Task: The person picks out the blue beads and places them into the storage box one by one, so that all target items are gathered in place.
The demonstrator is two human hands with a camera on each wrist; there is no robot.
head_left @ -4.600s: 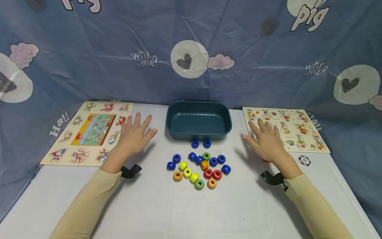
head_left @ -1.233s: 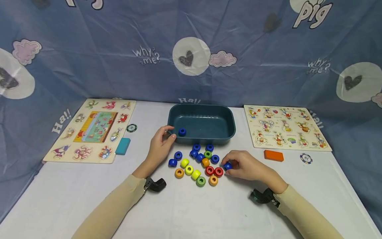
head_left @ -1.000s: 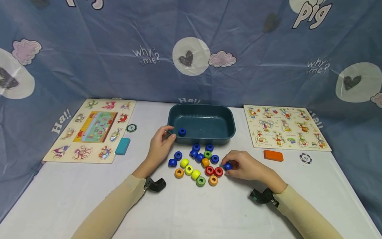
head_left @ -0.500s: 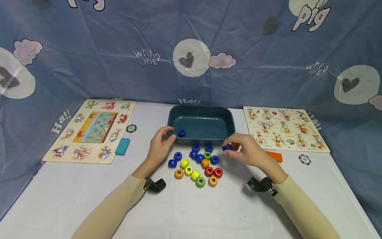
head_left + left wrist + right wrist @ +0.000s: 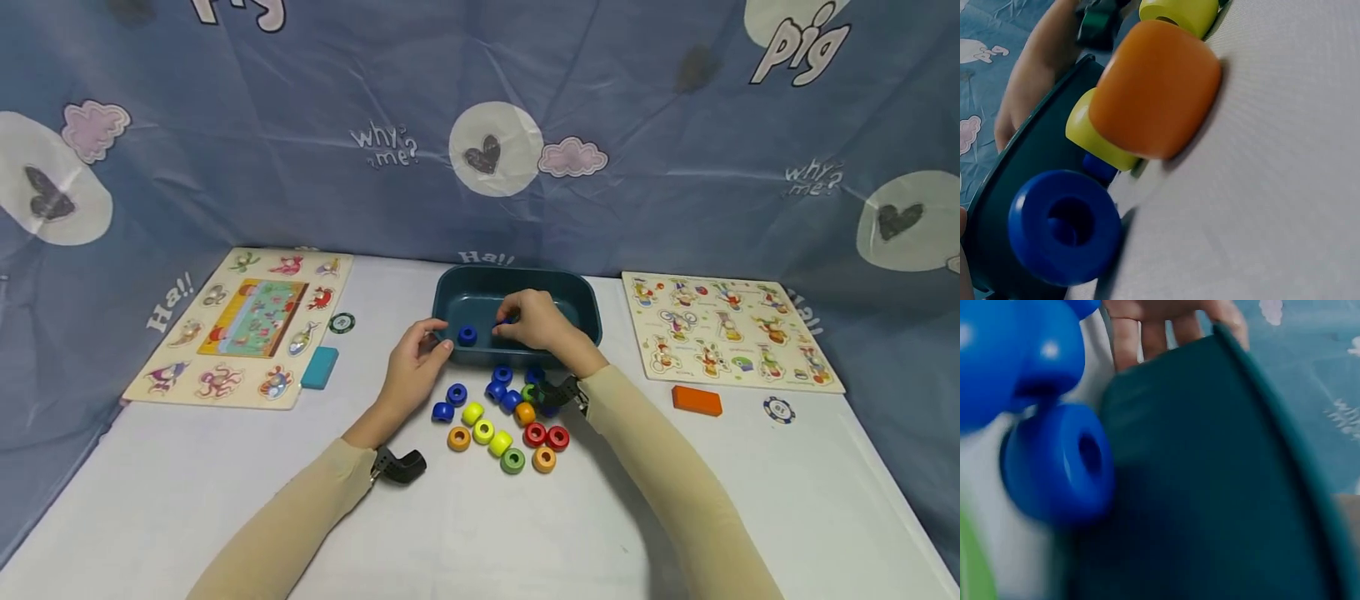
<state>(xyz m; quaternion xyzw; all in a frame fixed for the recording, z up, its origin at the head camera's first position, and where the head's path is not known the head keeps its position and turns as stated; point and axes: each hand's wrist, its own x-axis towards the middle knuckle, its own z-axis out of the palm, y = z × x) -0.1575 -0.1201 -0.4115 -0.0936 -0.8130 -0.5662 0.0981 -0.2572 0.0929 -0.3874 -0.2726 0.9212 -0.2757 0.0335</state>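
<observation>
My left hand (image 5: 412,364) holds the near left corner of the dark teal tray (image 5: 592,321), thumb on the front side and fingers at the left end. In the right wrist view several of its fingers (image 5: 1154,337) lie against the tray's end wall. My right hand (image 5: 534,321) is over the tray and pinches a blue bead (image 5: 506,322), mostly hidden by the fingers. Another blue bead (image 5: 467,335) sits in the tray's left front part. Several loose beads lie in front of the tray: blue (image 5: 457,394), yellow (image 5: 483,431), orange (image 5: 459,438), red (image 5: 557,438) and green (image 5: 512,461).
A picture puzzle board (image 5: 217,354) lies at left, with a teal block (image 5: 320,367) and a dark chip (image 5: 342,322) beside it. At right are a second puzzle board (image 5: 731,333), an orange block (image 5: 697,401) and a white-blue chip (image 5: 779,409). Behind hangs a blue cloth (image 5: 660,208).
My right hand took a blue bead from the right side of the group, lifted it and carried it left and away from me over the tray. My left hand stays at the tray corner.
</observation>
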